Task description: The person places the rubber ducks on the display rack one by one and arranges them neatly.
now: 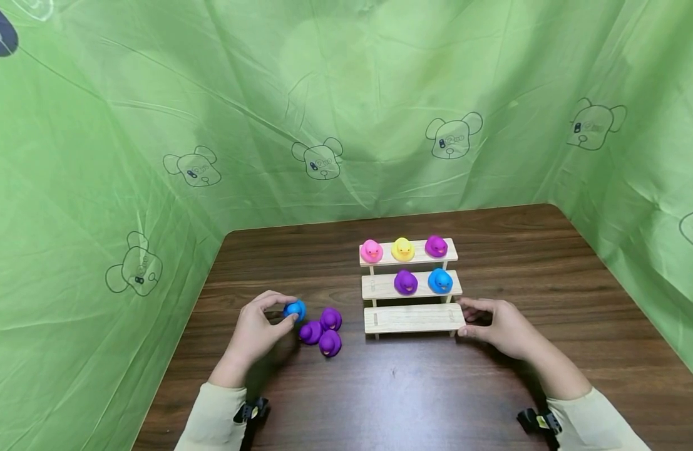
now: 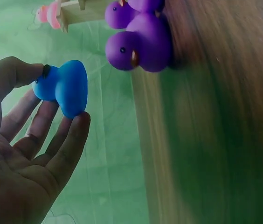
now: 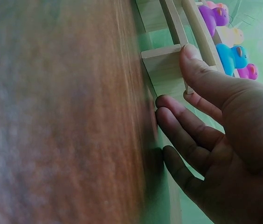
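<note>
My left hand [image 1: 258, 332] pinches a blue rubber duck [image 1: 295, 311] between thumb and fingers; in the left wrist view this blue duck [image 2: 68, 88] is held off the tabletop. Beside it, three purple rubber ducks [image 1: 330, 343] sit close together on the table. To their right stands a three-step wooden display stand [image 1: 414, 318]. My right hand [image 1: 501, 326] grips the right end of its lowest step, thumb at the front and index finger behind, the other fingers loosely bent, as the right wrist view shows.
The stand's top step carries a pink duck [image 1: 371, 251], a yellow duck [image 1: 403, 249] and a purple duck [image 1: 436, 246]. On the middle step are another purple duck [image 1: 405, 282] and a blue duck [image 1: 440, 281]. Green cloth [image 1: 380, 94] surrounds the dark wooden table [image 1: 380, 401].
</note>
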### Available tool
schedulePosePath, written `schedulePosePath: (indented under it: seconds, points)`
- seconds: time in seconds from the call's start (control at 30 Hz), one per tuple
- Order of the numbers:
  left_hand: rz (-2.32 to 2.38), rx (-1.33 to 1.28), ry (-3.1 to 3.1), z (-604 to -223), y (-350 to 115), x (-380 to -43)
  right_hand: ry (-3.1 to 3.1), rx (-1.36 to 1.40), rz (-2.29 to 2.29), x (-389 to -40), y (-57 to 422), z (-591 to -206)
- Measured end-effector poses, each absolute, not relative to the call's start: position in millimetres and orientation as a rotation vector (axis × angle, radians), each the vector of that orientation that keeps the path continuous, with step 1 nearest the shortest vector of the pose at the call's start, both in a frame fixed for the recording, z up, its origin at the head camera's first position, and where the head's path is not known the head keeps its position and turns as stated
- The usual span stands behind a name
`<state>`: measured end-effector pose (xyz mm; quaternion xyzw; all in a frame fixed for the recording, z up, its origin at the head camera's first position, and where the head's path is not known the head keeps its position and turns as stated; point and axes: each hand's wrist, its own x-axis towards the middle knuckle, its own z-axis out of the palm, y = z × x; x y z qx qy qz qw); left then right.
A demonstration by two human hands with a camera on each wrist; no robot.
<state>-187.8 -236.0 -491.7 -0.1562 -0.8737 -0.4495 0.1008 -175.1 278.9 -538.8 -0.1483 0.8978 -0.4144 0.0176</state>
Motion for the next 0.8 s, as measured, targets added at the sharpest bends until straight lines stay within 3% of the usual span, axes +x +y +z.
schedulePosePath:
  seconds: [0.8]
  points:
    - [-1.481, -0.593, -2.526, -475.1, -193.9, -203.4, 2.791, -0.458, -1.285, -176.0, 279.0, -540.8]
